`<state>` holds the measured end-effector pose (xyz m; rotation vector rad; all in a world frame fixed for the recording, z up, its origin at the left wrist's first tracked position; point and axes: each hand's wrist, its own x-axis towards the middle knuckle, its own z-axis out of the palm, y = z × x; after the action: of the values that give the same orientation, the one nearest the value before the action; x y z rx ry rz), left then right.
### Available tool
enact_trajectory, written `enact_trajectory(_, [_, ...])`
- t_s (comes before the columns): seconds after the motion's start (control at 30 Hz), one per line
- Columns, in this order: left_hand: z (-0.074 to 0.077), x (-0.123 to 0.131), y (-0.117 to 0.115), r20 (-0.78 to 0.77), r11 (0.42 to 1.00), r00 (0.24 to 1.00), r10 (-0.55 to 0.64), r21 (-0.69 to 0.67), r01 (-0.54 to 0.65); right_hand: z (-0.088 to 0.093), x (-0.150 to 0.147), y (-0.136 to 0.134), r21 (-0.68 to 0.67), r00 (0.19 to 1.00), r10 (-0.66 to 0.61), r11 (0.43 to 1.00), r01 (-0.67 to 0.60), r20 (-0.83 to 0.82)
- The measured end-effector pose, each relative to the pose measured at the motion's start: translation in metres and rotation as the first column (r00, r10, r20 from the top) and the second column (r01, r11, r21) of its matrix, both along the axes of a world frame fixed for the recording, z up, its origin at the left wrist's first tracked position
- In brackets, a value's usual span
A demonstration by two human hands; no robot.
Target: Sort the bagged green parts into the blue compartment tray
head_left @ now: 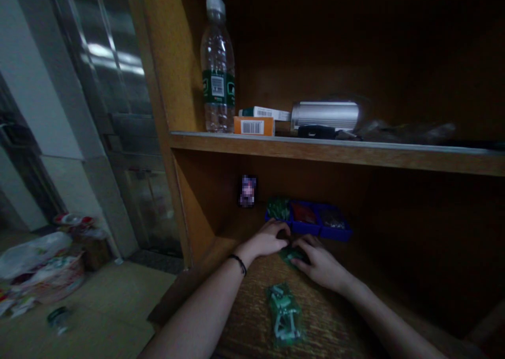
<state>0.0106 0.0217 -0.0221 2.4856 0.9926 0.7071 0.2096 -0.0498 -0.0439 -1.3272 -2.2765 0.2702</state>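
A small green plastic bag (pixel 291 255) lies under my fingers on the wooden surface, partly hidden by them. My left hand (pixel 273 237), with a black band at its wrist, curls its thumb and fingers at the bag's left end. From the other side my right hand (pixel 317 260) bends its fingers and thumb over the bag. Nearer to me lies a second green bag (pixel 284 317) with pale, stick-like pieces inside. Just beyond my hands stands a blue divided tray (pixel 335 232), its compartments holding green, red and dark packets.
A phone-like device with a blurred screen (pixel 248 190) stands at the back left. The shelf above (pixel 335 151) bears a plastic bottle (pixel 218 53), an orange box (pixel 254 126) and a silver cylinder (pixel 327 116). A litter-filled basket (pixel 51 282) stands on the floor, left.
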Motion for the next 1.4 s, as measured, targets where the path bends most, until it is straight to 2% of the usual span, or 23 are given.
enact_trajectory(0.17, [0.002,-0.002,-0.008,-0.068,0.997,0.997,-0.023,-0.08,0.018,0.002,0.007,0.0,-0.097,0.994,-0.036,0.995,0.026,-0.099])
enact_trajectory(0.27, [0.003,-0.002,-0.012,-0.031,0.989,0.998,-0.056,-0.136,0.051,0.003,0.007,0.0,-0.127,0.983,-0.052,0.991,0.03,-0.174])
enact_trajectory(0.47, [0.002,0.001,-0.008,0.098,0.927,0.967,-0.237,-0.276,0.255,0.005,0.01,0.003,-0.006,0.978,-0.054,0.999,0.054,-0.202])
enact_trajectory(0.57, [0.001,0.002,-0.006,0.124,0.917,0.96,-0.251,-0.287,0.277,0.008,0.012,0.004,0.06,0.972,-0.071,0.994,0.086,-0.225])
enact_trajectory(0.73, [0.001,0.003,-0.002,0.251,0.942,0.964,-0.092,-0.293,0.167,0.012,0.015,0.003,0.051,0.932,-0.138,0.985,0.164,-0.334])
enact_trajectory(0.8, [0.003,0.001,0.001,0.283,0.979,0.959,-0.008,-0.195,0.065,0.011,0.02,0.005,0.023,0.909,-0.175,0.98,0.198,-0.379])
enact_trajectory(0.87, [0.007,-0.005,0.006,0.357,0.996,0.93,0.086,-0.018,-0.085,0.009,0.025,0.008,0.035,0.899,-0.187,0.975,0.218,-0.395])
enact_trajectory(0.93, [0.01,-0.013,0.012,0.476,0.963,0.865,0.16,0.117,-0.243,0.007,0.031,0.011,0.068,0.911,-0.184,0.972,0.224,-0.369])
enact_trajectory(1.03, [0.012,-0.026,0.022,0.59,0.909,0.776,0.224,0.16,-0.384,0.008,0.034,0.011,0.104,0.936,-0.154,0.975,0.196,-0.317])
enact_trajectory(1.1, [0.01,-0.031,0.028,0.586,0.895,0.774,0.241,0.174,-0.411,0.01,0.035,0.01,0.126,0.948,-0.131,0.977,0.174,-0.29])
enact_trajectory(1.23, [0.002,-0.028,0.036,0.49,0.887,0.826,0.278,0.199,-0.417,0.014,0.036,0.007,0.163,0.964,-0.102,0.976,0.145,-0.246])
enact_trajectory(1.4, [-0.006,-0.02,0.037,0.364,0.901,0.871,0.33,0.153,-0.405,0.014,0.042,0.008,0.16,0.973,-0.105,0.977,0.14,-0.207])
